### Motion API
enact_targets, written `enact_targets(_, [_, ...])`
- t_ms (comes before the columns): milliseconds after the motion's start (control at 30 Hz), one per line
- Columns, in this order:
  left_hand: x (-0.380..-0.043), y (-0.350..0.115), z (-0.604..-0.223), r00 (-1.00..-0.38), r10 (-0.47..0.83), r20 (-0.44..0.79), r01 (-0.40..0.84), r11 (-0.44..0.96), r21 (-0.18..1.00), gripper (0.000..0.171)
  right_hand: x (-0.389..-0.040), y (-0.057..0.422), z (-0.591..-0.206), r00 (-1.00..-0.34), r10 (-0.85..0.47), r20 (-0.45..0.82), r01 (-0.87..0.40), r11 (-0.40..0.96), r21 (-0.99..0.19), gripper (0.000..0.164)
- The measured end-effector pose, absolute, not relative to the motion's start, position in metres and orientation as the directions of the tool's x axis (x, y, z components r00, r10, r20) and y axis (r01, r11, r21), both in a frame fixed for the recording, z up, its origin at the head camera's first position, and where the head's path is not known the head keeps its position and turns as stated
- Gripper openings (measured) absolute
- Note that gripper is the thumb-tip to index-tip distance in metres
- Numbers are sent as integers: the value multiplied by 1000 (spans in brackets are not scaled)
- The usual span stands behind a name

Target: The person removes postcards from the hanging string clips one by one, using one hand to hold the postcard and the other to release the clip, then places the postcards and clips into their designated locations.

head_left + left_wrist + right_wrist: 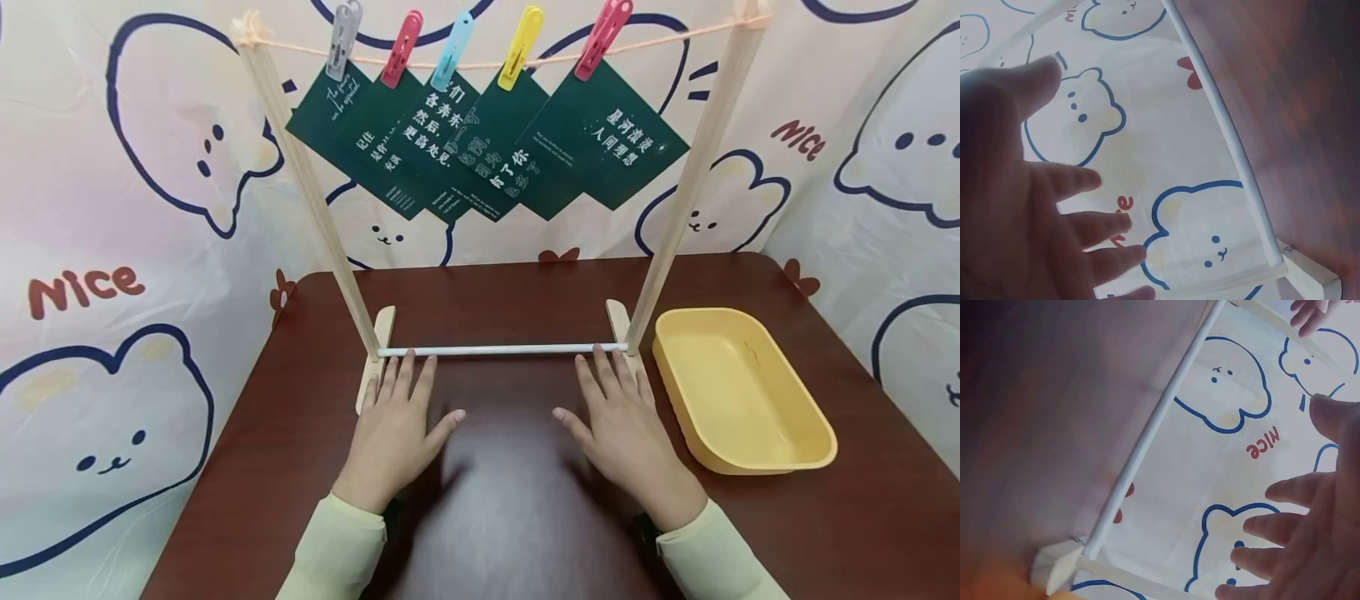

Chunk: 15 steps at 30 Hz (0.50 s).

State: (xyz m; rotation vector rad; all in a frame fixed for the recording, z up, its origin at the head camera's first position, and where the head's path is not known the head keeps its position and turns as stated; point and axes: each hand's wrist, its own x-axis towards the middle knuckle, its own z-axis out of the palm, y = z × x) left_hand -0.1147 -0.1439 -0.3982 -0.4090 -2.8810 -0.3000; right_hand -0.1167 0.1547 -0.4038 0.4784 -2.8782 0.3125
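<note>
My left hand (397, 433) is palm down with straight, spread fingers, its fingertips close to the left end of a white rod (502, 350). On the other side, my right hand (622, 429) has the same pose near the rod's right end. Neither hand holds anything. The rod joins two upright wooden posts (315, 200) on flat wooden feet (386, 325). A peach string (675, 36) runs between the post tops. Dark green cards (611, 142) with white writing hang overlapping from it, clipped by several plastic clothespins, among them a yellow clothespin (521, 48) and a grey clothespin (343, 40).
A yellow plastic basin (742, 400) sits to the right of the frame, close to its right foot. The dark brown table (495, 533) is bordered by white sheets (90, 200) with cartoon animals at the back and sides.
</note>
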Motion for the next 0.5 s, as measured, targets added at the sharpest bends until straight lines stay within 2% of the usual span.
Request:
enact_targets(300, [-127,-153,-393,-856,276,437,380,909,170,73,-130,158,-391,-858,-335,390,-422,892,-160,76])
enact_targets(500, [-134,-156,-389,-836,304,458,408,901,147,72,-138,157,-384,-825,-352,442,-458,875,-158,75])
